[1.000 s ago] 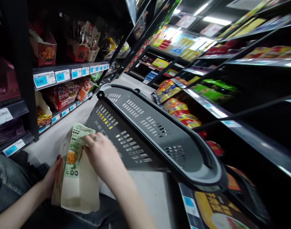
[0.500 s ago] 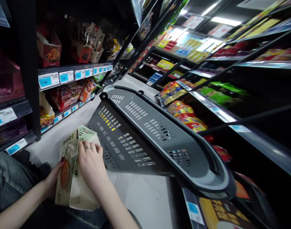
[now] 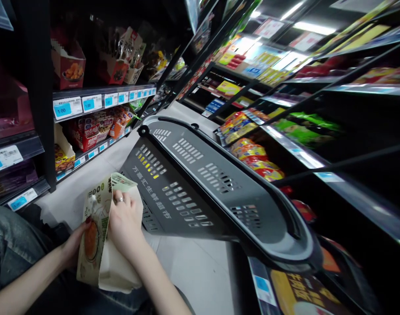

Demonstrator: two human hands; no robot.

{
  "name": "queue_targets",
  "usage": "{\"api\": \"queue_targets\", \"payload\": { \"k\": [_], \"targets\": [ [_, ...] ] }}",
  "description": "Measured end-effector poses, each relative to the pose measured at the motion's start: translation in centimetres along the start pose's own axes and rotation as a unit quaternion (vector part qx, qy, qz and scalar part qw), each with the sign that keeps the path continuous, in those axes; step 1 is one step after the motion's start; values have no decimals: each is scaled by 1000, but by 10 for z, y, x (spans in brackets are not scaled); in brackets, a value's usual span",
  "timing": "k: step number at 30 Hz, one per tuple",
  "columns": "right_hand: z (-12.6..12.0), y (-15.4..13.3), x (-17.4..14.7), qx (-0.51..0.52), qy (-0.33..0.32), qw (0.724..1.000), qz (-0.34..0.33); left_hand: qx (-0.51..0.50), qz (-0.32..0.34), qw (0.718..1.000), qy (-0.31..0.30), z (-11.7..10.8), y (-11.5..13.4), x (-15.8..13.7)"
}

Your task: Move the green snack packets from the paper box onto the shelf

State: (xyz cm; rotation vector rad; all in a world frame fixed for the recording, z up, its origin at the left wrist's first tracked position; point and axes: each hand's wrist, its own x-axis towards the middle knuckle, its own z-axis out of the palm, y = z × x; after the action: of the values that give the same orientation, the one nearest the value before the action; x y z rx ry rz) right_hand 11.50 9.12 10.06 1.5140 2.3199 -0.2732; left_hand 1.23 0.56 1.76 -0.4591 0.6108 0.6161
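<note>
A pale cardboard display box [image 3: 95, 262] with a printed picture of food on its side is tilted over my lap, its open face turned to the right. My left hand [image 3: 71, 245] is closed on the box's left side, the thumb lying on the printed panel. My right hand [image 3: 126, 221], wearing a ring, reaches into the open face. Its fingers are curled, and their tips are hidden inside the box, so what they hold cannot be made out. Just beyond the box is a grey shopping basket [image 3: 183, 205] with slotted sides and white lettering.
On the left, shelves [image 3: 104, 94] with blue price tags carry snack boxes, among them a red snack box [image 3: 91, 131]. Shelves [image 3: 298, 151] with bagged goods run along the right. A brown package [image 3: 301, 293] lies low at the right. Pale floor [image 3: 200, 267] shows below the basket.
My right hand's fingers have gone deeper into the box and curled more. The box has shifted slightly right, with my left hand still on it.
</note>
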Motion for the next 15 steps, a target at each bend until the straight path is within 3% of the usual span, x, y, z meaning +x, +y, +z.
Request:
{"api": "queue_targets", "payload": {
  "k": [3,6,13,15],
  "targets": [
    [-3,-1,2,15,-30,998,49,20,-7,999,-26,-5,-4,2],
    [-10,4,4,20,-15,997,76,29,-26,998,-48,-8,-7,1],
    [-18,24,0,64,65,996,1,8,-20,999,-30,-5,-3,-1],
    [-16,23,1,42,50,998,-9,2,-20,999,-25,-5,-3,-1]
  ]
}}
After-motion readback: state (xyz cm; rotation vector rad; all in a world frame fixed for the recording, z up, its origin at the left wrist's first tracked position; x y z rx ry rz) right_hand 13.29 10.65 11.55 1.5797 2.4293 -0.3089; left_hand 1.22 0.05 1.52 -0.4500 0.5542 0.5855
